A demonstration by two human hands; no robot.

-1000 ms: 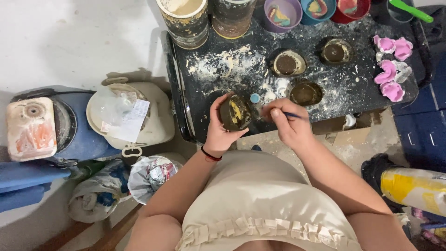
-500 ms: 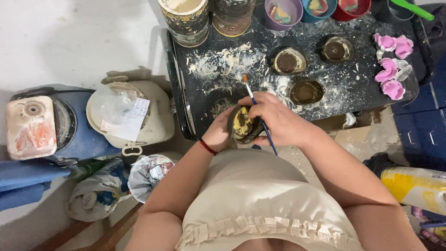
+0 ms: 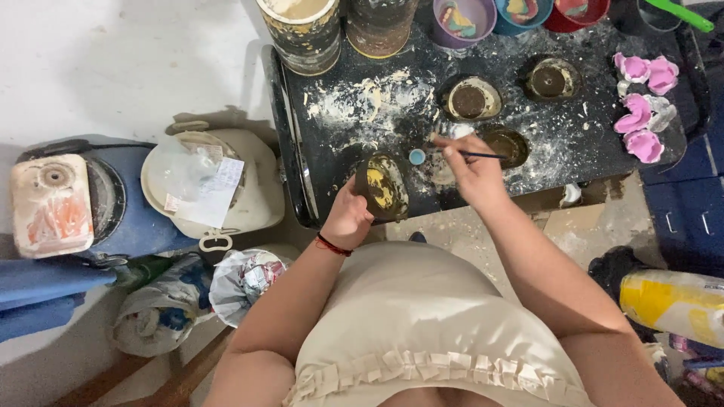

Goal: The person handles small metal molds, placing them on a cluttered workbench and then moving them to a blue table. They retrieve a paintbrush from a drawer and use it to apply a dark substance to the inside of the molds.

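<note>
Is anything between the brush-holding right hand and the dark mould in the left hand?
Nothing visible. The right hand and the mould in the left hand are apart, only speckled black tabletop between.

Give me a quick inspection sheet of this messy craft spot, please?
Surface: black tray dusted with white powder.
Job's things: dark oval mould with yellow paint; thin brush.
Clutter: three more moulds, pink flower pieces, paint cups, two jars.
Hands: left hand holds the mould; right hand holds the brush.
Cables: nothing seen.
Surroundings: white lidded bucket, bags on the floor.
</note>
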